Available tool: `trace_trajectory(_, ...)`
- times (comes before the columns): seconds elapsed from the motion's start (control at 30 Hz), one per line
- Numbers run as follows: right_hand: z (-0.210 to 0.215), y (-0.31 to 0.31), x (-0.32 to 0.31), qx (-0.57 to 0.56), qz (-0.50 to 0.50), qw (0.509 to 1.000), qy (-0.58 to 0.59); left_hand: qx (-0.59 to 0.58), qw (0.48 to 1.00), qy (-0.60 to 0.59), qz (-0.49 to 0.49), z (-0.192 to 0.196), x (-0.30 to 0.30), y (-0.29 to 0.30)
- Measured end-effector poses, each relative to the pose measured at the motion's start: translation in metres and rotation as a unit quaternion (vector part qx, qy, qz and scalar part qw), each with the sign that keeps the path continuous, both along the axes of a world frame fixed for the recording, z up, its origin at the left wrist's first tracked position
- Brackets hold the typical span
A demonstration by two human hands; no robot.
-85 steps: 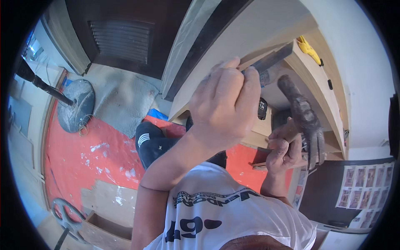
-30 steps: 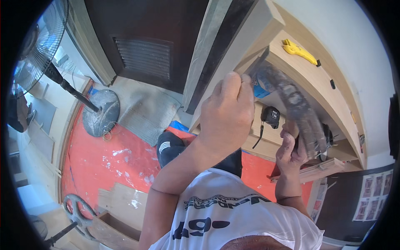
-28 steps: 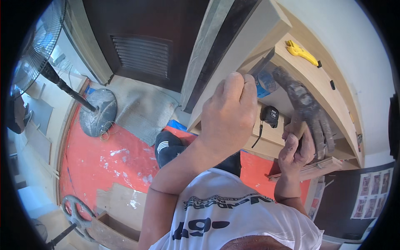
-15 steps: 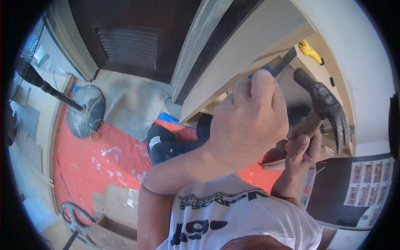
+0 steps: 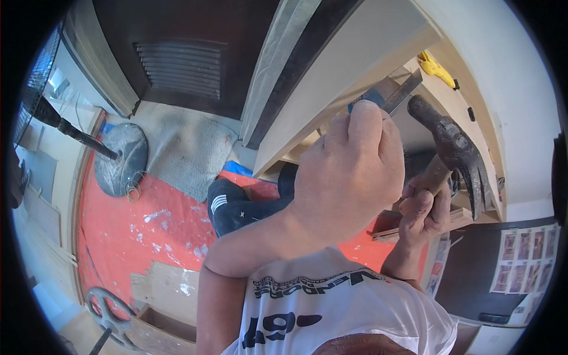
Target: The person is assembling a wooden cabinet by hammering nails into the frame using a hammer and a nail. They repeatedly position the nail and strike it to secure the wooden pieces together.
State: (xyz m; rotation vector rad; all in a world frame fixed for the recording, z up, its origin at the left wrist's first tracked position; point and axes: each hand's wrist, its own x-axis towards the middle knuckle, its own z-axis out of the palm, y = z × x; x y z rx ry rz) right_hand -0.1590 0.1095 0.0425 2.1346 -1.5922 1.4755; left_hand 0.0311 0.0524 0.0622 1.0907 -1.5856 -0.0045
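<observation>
My left hand (image 5: 354, 171) is raised close to the camera, fingers shut around a flat metal chisel (image 5: 399, 93) whose blade points up at the underside of a pale wooden shelf unit (image 5: 361, 53). My right hand (image 5: 423, 211) grips the wooden handle of a dark claw hammer (image 5: 454, 149); the hammer head sits just right of the chisel, a little below its tip. Most of the chisel's handle is hidden inside my left fist.
A yellow tool (image 5: 435, 66) lies on an upper shelf. Below are a red paint-spattered floor (image 5: 136, 231), a grey mat (image 5: 183, 148), a standing fan's round base (image 5: 121, 160) and a dark louvred door (image 5: 183, 65). Posters (image 5: 523, 260) hang at the lower right.
The view has swung back and forth. The hammer rose and came down again beside the chisel, while my left hand kept the chisel pressed against the shelf unit.
</observation>
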Motion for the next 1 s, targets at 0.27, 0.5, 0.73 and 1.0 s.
trace_trajectory(0.27, -0.008, -0.002, -0.003, 0.038, -0.001, 0.999, -0.023, -0.06, 0.998, -0.009, 0.026, 0.004, 0.005, 0.003)
trace_trajectory(0.5, -0.011, -0.003, -0.007, 0.036, 0.021, 0.999, -0.029, -0.047, 0.998, -0.013, 0.041, 0.005, 0.001, 0.0)
trace_trajectory(0.73, -0.013, -0.003, -0.005, 0.045, -0.01, 0.999, -0.007, -0.067, 0.997, -0.02, 0.039, 0.0, 0.004, -0.01)
trace_trajectory(1.0, -0.013, -0.005, -0.006, 0.022, 0.0, 1.0, 0.008, -0.042, 0.999, 0.0, 0.029, 0.0, 0.002, -0.003)
